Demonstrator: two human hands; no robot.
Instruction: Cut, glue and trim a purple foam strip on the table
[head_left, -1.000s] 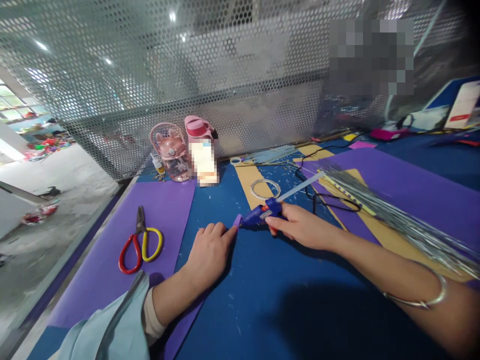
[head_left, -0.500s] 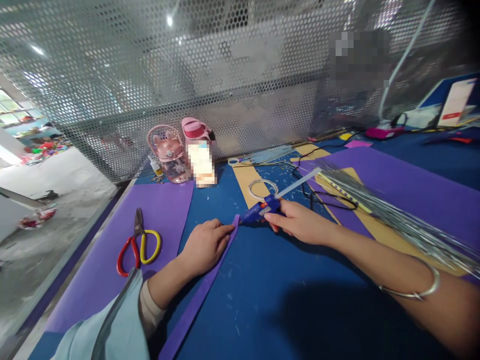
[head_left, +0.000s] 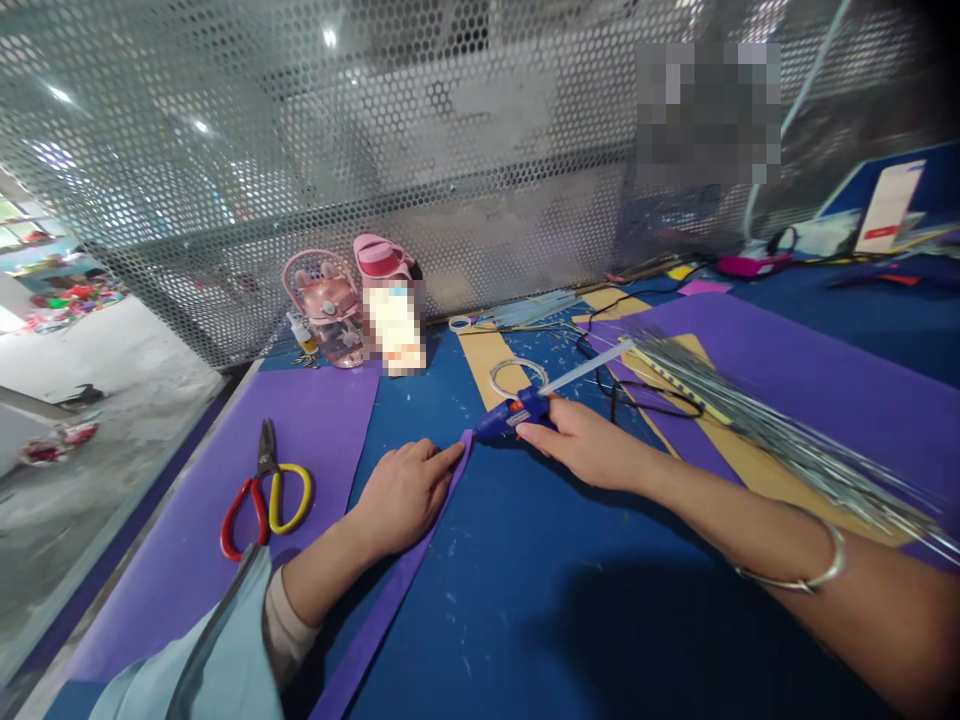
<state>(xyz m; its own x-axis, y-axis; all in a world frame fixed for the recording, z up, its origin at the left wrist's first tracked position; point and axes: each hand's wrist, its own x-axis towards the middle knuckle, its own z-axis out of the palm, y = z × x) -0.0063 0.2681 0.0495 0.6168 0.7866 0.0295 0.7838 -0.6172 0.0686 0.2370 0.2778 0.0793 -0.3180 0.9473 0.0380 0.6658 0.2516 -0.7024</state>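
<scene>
Gripping one glue gun point(head_left: 512, 416), right hand point(head_left: 581, 447) closed; left hand point(head_left: 401, 492) flat, pinning one purple strip point(head_left: 390, 610).

Red-and-yellow scissors point(head_left: 264, 493) lie on a purple sheet point(head_left: 315, 420); pink bottles point(head_left: 352, 300) stand by the mesh.

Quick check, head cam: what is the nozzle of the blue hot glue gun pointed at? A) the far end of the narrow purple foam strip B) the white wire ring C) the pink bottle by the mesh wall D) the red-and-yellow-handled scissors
A: the right hand holds the blue hot glue gun with its tip at the far end of the narrow purple foam strip, which the left hand pins to the blue table.
</scene>
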